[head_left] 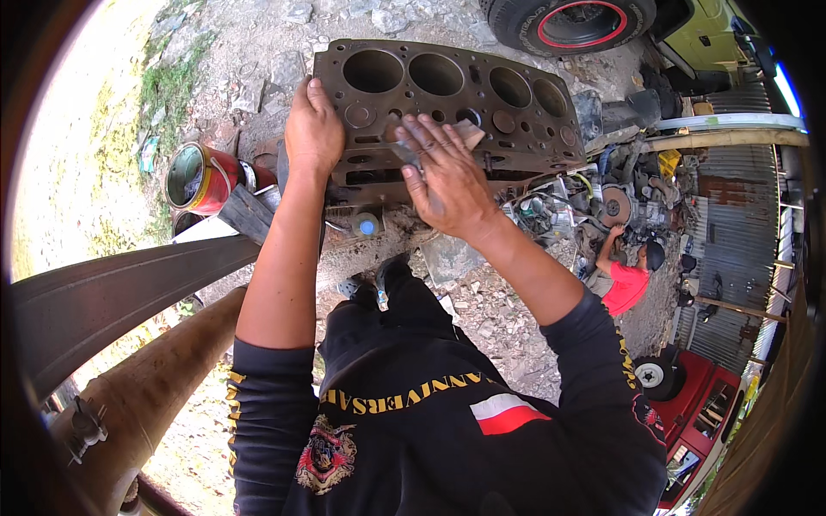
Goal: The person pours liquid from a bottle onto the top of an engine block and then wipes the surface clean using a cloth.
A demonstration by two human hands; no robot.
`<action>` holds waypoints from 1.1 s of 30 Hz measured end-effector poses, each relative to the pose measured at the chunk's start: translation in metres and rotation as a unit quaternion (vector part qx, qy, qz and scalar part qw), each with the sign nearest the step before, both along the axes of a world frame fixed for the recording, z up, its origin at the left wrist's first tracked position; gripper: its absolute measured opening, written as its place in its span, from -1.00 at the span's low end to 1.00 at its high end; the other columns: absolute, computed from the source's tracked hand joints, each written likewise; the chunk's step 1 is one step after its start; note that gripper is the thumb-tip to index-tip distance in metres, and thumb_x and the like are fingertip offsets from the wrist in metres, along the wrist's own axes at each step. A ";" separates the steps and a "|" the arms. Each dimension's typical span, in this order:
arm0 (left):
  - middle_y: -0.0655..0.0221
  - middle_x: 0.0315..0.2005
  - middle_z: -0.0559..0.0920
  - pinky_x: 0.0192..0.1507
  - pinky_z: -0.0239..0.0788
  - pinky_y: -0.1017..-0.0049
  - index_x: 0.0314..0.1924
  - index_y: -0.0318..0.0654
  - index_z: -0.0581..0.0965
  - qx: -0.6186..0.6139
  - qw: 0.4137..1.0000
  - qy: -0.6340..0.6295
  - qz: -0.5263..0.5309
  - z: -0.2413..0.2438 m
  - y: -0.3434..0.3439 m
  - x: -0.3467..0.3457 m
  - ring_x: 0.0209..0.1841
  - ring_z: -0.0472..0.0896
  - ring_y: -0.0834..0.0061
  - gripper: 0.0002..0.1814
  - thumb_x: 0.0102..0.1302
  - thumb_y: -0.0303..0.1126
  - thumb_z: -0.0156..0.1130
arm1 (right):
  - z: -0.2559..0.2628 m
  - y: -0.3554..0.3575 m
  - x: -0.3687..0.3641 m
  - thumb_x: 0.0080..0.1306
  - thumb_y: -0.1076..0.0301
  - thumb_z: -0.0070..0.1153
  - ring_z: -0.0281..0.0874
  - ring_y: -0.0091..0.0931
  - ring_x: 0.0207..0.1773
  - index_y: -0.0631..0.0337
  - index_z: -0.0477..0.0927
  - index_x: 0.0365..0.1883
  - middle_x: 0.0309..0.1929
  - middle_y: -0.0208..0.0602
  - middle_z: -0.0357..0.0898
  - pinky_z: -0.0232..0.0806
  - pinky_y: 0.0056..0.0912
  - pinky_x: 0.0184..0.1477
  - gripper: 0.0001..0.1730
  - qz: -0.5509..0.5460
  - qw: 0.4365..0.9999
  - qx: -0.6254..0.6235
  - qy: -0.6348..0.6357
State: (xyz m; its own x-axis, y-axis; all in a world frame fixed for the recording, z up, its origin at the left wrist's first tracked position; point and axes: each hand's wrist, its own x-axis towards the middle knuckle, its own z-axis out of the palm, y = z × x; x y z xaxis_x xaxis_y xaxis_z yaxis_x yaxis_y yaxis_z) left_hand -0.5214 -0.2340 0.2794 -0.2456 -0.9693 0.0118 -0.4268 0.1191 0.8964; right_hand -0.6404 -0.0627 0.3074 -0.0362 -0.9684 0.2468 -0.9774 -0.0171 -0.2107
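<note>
A bare cast-iron engine block [445, 98] lies before me, its flat deck face up with several round cylinder bores in a row. At its left end, my left hand [315, 132] grips the edge, thumb on the deck. My right hand [452, 184] presses a worn piece of what looks like sandpaper [473, 134] flat on the deck's near side, below the bores. The fingers and palm cover much of that sheet. Below the deck, the block's near side wall shows a long dark opening, partly hidden by my right hand.
Left stand a red bucket [216, 177], a steel beam [129, 290] and a bamboo pole [155, 380]. A blue-capped bottle [367, 227] sits below the block. Rightward, a person in red [626, 284] crouches by a round metal disc [613, 206] among loose parts. A tyre [503, 22] stands behind.
</note>
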 end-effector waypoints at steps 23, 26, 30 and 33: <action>-0.18 0.05 0.56 0.19 0.31 0.19 0.26 -0.41 0.38 -0.023 1.000 -0.013 0.009 0.006 0.002 -0.008 0.16 0.50 -0.11 -0.40 0.54 -0.02 -0.26 | -0.009 -0.029 -0.036 0.52 0.03 -0.42 -0.12 -0.11 0.57 0.38 0.16 0.43 0.48 0.08 0.08 -0.29 -0.04 0.55 -0.31 -0.136 0.990 0.045 0.020; -0.19 0.05 0.56 0.19 0.31 0.19 0.26 -0.42 0.38 -0.029 0.999 0.001 0.015 -0.004 -0.002 0.001 0.16 0.50 -0.11 -0.40 0.55 -0.02 -0.25 | 0.007 -0.033 -0.016 0.53 0.01 -0.47 -0.07 -0.18 0.57 0.36 0.15 0.44 0.49 0.06 0.08 -0.29 -0.08 0.57 -0.30 -0.025 0.994 0.101 -0.026; -0.19 0.06 0.55 0.20 0.30 0.20 0.26 -0.43 0.39 -0.022 1.000 -0.005 0.009 -0.001 -0.001 -0.005 0.18 0.49 -0.09 -0.40 0.55 -0.03 -0.25 | 0.005 -0.038 -0.057 0.53 0.02 -0.48 -0.07 -0.17 0.57 0.40 0.14 0.42 0.49 0.08 0.07 -0.29 -0.09 0.57 -0.30 -0.153 0.984 0.085 0.016; -0.19 0.07 0.55 0.20 0.31 0.21 0.25 -0.44 0.39 -0.022 1.000 0.013 0.007 -0.007 -0.003 -0.002 0.18 0.50 -0.08 -0.40 0.55 -0.03 -0.25 | 0.009 -0.027 -0.002 0.53 0.04 -0.43 -0.06 -0.15 0.56 0.41 0.17 0.41 0.47 0.09 0.09 -0.27 -0.05 0.56 -0.32 0.012 0.996 0.091 -0.023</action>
State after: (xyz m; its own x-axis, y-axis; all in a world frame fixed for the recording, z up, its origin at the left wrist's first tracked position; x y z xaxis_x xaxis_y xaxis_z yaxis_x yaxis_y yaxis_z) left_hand -0.5238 -0.2368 0.2727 -0.2318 -0.9709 0.0609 -0.4055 0.1533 0.9011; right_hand -0.6422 -0.0893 0.3161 -0.0206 -0.9976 0.0661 -0.9666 0.0030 -0.2564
